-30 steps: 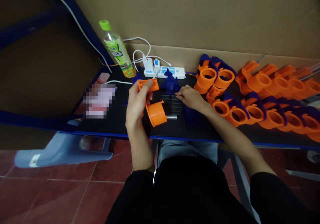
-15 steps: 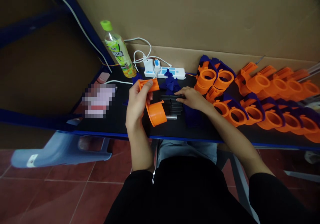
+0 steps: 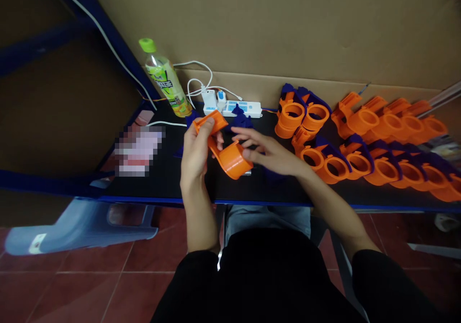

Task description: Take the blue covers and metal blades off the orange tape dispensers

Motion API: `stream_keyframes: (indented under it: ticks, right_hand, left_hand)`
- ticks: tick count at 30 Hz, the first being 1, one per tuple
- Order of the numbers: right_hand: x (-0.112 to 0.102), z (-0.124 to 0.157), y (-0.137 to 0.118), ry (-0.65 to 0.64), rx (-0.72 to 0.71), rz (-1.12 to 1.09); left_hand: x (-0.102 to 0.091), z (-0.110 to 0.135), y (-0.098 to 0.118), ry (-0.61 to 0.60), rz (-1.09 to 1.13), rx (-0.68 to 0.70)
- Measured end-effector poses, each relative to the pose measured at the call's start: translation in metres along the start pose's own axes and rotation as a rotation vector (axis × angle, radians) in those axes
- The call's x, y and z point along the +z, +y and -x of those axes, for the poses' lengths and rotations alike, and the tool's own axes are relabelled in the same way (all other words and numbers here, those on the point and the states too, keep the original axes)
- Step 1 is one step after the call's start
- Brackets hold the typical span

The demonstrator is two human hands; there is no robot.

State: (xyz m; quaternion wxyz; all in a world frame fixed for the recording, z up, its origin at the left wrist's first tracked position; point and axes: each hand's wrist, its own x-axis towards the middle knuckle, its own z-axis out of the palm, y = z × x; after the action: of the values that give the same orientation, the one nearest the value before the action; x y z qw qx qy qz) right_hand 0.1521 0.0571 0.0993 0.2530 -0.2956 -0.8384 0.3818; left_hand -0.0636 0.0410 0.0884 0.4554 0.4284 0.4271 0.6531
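My left hand [image 3: 196, 150] is closed around the flat upper end of an orange plastic holder [image 3: 235, 162] with a round ring at its lower end. The ring hangs over the black tabletop and hides most of what lies behind it. My right hand [image 3: 268, 152] is at the ring's right side, fingers stretched out and apart. Its thumb overlaps the ring's edge; whether it touches, I cannot tell. Dark blue pieces [image 3: 242, 119] of what looks like fabric lie just behind the hands.
Several similar orange holders [image 3: 382, 169], many with dark blue strips, stand in rows on the right. A white power strip [image 3: 245, 108] with plugs and cables lies by the cardboard wall. A drink bottle [image 3: 167, 85] stands at the back left. A blue plastic stool [image 3: 75, 227] is below the table.
My right hand has moved left from the stack of black strips to the orange holder's ring. The holder has turned and shifted slightly right in my left hand, now covering the black strips.
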Motion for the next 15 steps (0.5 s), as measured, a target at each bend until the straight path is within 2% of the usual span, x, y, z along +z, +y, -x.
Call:
stream_keyframes:
  ticks: [3,6,8,10,11,12,13,15]
  right_hand:
    - [0.01,0.02,-0.031,0.05,-0.08,0.14]
    - [-0.005,0.047,-0.045,0.224,-0.062,0.389]
    - [-0.036,0.067,-0.04,0.453,-0.004,0.582]
    - [-0.081,0.084,-0.024,0.744,0.06,0.773]
    - [-0.105,0.092,-0.013,0.843,0.116,0.852]
    - [-0.128,0.097,-0.001,0.878,0.202,0.919]
    - [-0.149,0.101,0.011,0.857,0.321,0.984]
    - [-0.178,0.104,0.035,0.74,0.571,1.114]
  left_hand:
    - [0.005,0.003,0.002,-0.071,0.048,0.036]
    - [0.005,0.004,0.003,-0.104,0.065,0.052]
    - [0.001,0.001,0.004,-0.092,0.053,0.039]
    - [-0.003,-0.001,0.005,-0.062,0.047,0.012]
    - [-0.005,-0.003,0.005,-0.047,0.051,-0.002]
    - [-0.006,-0.004,0.005,-0.038,0.055,-0.015]
    - [-0.008,-0.004,0.005,-0.033,0.059,-0.024]
    - [-0.008,-0.005,0.004,-0.035,0.06,-0.026]
